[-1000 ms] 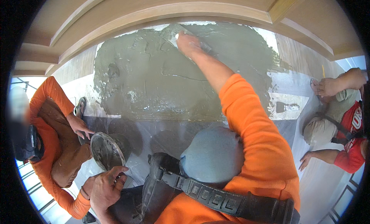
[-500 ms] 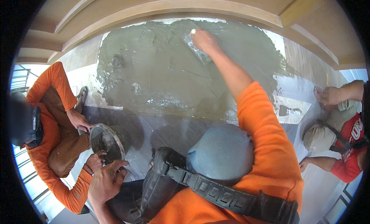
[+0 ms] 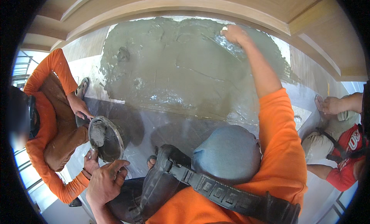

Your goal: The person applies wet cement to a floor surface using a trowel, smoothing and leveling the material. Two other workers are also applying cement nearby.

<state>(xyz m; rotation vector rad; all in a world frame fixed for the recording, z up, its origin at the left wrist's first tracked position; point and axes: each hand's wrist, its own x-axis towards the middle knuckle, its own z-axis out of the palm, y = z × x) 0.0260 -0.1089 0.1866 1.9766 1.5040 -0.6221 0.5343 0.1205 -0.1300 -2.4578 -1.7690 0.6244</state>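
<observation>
Wet grey mortar (image 3: 173, 69) covers a broad patch of floor ahead of me. At its far right part my right hand (image 3: 236, 34) grips a flat finishing trowel (image 3: 227, 46), whose blade lies against the mortar. My left hand (image 3: 105, 183) is at the lower left, beside my dark-trousered leg. Its fingers are loosely bent and apart, and I see nothing in them. Just beyond it stands a tilted bucket (image 3: 106, 139) with grey mortar inside. A co-worker's hand (image 3: 91, 162) is at the bucket's near side, and their other hand (image 3: 80, 106) is by its far rim.
Wooden panelling (image 3: 177, 2) borders the mortar's far edge. The co-worker in an orange sleeve (image 3: 61, 71) crouches at left. At right is another person in a red shirt (image 3: 348, 141). A scraper's handle (image 3: 297, 119) shows past my right sleeve. A blue-grey rounded cover (image 3: 227, 154) sits close in front.
My right hand has swept the trowel rightward across the mortar. My left hand has barely moved. The co-worker's near hand has shifted slightly left, and the bucket has tilted a little.
</observation>
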